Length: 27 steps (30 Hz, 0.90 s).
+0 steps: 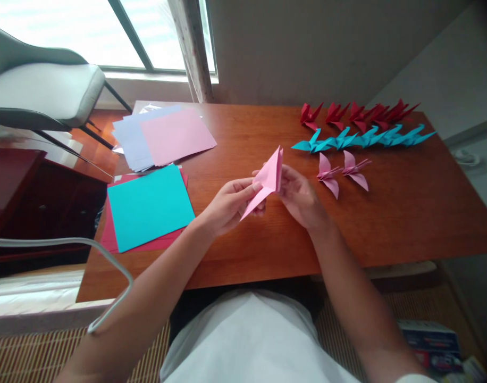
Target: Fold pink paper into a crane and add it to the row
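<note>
A partly folded pink origami crane (270,174) is held above the middle of the table, one pointed end slanting down to the left and another rising to the top. My left hand (237,202) pinches it with the thumb on the near face and the fingers behind. On its right edge, my right hand (299,196) has its fingers closed at the back of the paper; the fingertips are partly hidden. Two finished pink cranes (357,169) lie to the right of my right hand.
Blue cranes (343,140) and red cranes (334,114) stand in rows at the table's back right. On the left lie turquoise paper (151,207) over red sheets, and pink paper (178,136) over lavender sheets (132,139). A white cable (119,266) crosses near my left forearm.
</note>
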{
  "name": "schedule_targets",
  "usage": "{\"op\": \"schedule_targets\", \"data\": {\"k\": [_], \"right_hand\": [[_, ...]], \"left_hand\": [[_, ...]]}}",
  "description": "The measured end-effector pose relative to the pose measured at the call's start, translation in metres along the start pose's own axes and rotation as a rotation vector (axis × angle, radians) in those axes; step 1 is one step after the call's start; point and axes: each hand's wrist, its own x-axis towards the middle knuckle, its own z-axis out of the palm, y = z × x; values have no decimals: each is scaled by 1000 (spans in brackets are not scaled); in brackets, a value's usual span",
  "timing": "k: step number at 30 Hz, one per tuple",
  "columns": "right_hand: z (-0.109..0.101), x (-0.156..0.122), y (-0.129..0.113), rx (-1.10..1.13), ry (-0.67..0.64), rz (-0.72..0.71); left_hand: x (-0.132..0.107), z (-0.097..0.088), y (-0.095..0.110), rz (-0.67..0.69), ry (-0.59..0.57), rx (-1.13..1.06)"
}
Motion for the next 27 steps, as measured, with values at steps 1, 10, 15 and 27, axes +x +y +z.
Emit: {"op": "schedule_targets", "data": {"k": [1, 10, 15, 27], "right_hand": [[1, -1, -2, 23, -69, 19], [-3, -7, -2, -5, -86, -43], [0, -4, 0, -47, 97, -2], [-3, 5, 15, -321, 359, -126]], "left_hand": [[-1, 1, 1, -49, -42, -30], [-7, 7, -3, -251, -263, -78], [-5, 6, -6, -195, -193, 147], [3, 2, -3, 127, 217, 295]]}}
